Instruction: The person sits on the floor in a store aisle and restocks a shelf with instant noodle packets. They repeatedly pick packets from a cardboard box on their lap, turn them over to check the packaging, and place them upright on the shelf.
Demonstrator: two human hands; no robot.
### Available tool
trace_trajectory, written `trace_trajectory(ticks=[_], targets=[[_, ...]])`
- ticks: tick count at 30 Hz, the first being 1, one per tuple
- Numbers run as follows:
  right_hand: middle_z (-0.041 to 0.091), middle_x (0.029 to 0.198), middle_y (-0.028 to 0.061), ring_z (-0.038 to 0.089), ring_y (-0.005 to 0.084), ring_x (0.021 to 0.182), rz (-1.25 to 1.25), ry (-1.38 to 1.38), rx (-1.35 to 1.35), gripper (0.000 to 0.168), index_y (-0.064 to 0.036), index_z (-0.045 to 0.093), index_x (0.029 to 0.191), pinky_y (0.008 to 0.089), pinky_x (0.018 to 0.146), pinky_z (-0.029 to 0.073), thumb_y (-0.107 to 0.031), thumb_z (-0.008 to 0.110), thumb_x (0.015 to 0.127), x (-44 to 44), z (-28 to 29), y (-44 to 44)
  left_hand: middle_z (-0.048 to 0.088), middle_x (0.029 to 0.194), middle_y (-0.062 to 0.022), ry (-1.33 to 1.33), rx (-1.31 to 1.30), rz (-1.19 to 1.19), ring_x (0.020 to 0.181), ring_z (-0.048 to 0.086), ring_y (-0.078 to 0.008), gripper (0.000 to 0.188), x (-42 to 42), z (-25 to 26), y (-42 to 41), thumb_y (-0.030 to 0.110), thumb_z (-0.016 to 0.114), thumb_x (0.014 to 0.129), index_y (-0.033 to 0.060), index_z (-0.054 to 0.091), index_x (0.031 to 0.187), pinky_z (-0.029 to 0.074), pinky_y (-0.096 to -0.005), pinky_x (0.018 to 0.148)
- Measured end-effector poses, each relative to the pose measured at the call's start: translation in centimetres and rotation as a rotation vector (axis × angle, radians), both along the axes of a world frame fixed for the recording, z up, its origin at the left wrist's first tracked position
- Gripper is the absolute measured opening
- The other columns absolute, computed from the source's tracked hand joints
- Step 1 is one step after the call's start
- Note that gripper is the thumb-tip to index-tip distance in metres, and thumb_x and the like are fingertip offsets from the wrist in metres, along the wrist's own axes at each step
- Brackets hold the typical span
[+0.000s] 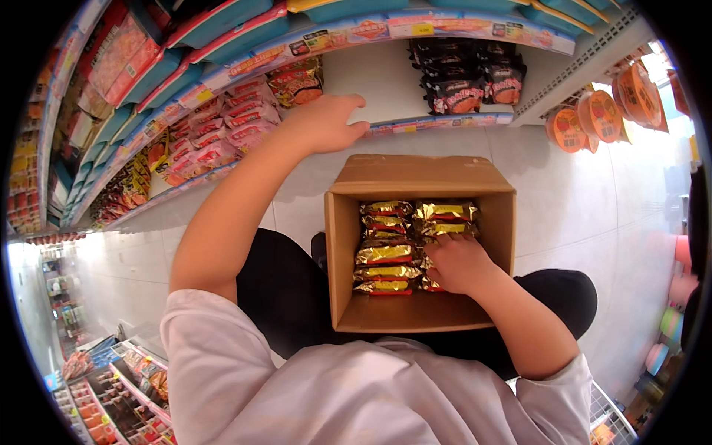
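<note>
An open cardboard box stands between my knees, with gold, yellow and red foil food packets lined up in two columns inside. My right hand reaches into the box, its fingers on the packets of the right column; whether it grips one cannot be told. My left hand is stretched over the front of the lowest shelf, fingers apart and holding nothing. Just beyond it on that shelf are gold packets with a noodle picture. Pink packets lie to their left, and black packets stand farther right.
A higher shelf with a price strip curves above, carrying blue and red packages. Round orange bowls hang at the right, beside a perforated metal upright. Packed racks stand at the lower left. My bent knees flank the box.
</note>
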State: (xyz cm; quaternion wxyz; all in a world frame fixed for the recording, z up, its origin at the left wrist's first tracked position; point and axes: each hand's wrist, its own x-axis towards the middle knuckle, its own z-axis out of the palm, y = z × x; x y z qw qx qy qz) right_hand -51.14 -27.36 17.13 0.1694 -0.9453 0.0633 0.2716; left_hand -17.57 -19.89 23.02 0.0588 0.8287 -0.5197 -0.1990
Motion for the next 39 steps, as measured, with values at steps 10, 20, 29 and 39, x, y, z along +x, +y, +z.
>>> trace_trajectory(ticks=[10,20,29,39], targets=[[0.067,0.118,0.0141,0.065,0.0333,0.115,0.028,-0.054,0.005,0.032,-0.009,0.072,0.118,0.0482,0.095,0.054,-0.024,0.07,0.09,-0.2,-1.2,1.4,0.07,0.122,-0.02,-0.012,-0.181,0.108,0.115,0.067,-0.0398,0.047,-7.4,1.6,3.9,0.032,0.068,0.096,0.0043,0.063,0.134,0.054,-0.0463,0.096],[0.059,0.138,0.012,0.053,0.0282,0.126,0.236,-0.32,-0.046,0.025,-0.011,0.077,0.105,0.0441,0.099,0.048,-0.018,0.072,0.082,-0.1,-4.7,3.9,0.068,0.128,-0.0195,0.112,-0.162,-0.01,0.122,0.063,-0.039,0.043,-9.7,-1.5,2.6,0.036,0.063,0.101,0.0035,0.065,0.129,0.051,-0.0481,0.101],[0.058,0.141,0.0086,0.048,0.0269,0.13,0.284,-0.164,-0.078,0.028,-0.014,0.08,0.107,0.0423,0.107,0.04,-0.023,0.075,0.081,0.6,-4.1,3.7,0.069,0.127,-0.0178,0.148,-0.104,-0.018,0.12,0.064,-0.0384,0.042,-10.1,-1.5,1.9,0.038,0.06,0.102,0.0047,0.067,0.126,0.052,-0.0489,0.098],[0.065,0.122,0.0073,0.052,0.0297,0.127,0.31,-0.338,-0.062,0.022,-0.015,0.082,0.099,0.0559,0.115,0.036,-0.027,0.074,0.082,1.2,-1.0,3.5,0.068,0.128,-0.0188,0.084,-0.355,-0.028,0.119,0.064,-0.0404,0.038,-9.9,-1.7,3.4,0.03,0.064,0.1,0.0028,0.067,0.126,0.052,-0.0485,0.099]])
